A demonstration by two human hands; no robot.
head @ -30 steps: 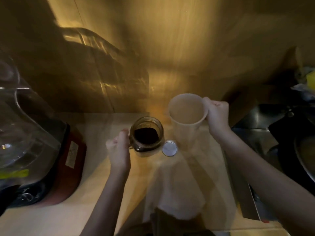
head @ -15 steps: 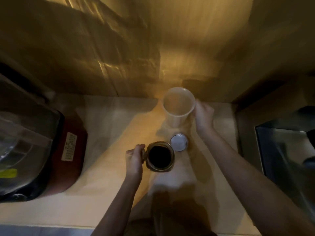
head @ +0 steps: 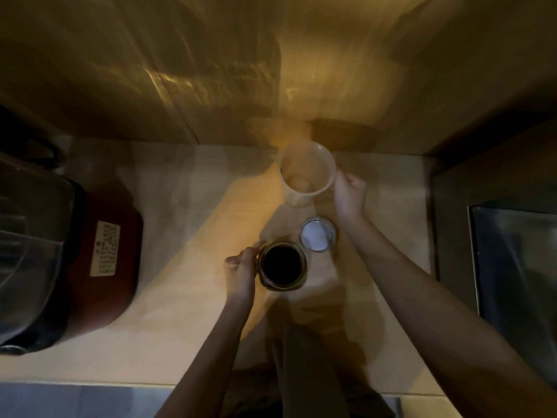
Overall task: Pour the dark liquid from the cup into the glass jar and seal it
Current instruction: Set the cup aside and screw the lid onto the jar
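Nearest the wearer, the glass jar (head: 283,264) was seen standing upright on the pale wooden counter (head: 168,300), its mouth uncovered and dark liquid showing up to near the neck. The jar's handle was gripped by the left hand (head: 241,271), fingers curled tight around it at the jar's left side; this grip was judged to be there to steady the jar. Just beyond the jar and to its right, touching or nearly touching it, the round metal lid (head: 317,234) was laid flat on the counter, within easy reach of either hand, presumably for the sealing step not yet done. Farther back, the pale plastic cup (head: 306,171) was held upright by the right hand (head: 349,194), which was closed on the cup's right wall; the inside looked almost drained, so the pour was judged finished. At the left edge, well apart from both hands, a red-based blender (head: 99,257) was seen. Behind everything, a wooden wall panel (head: 211,70) was lit in amber.
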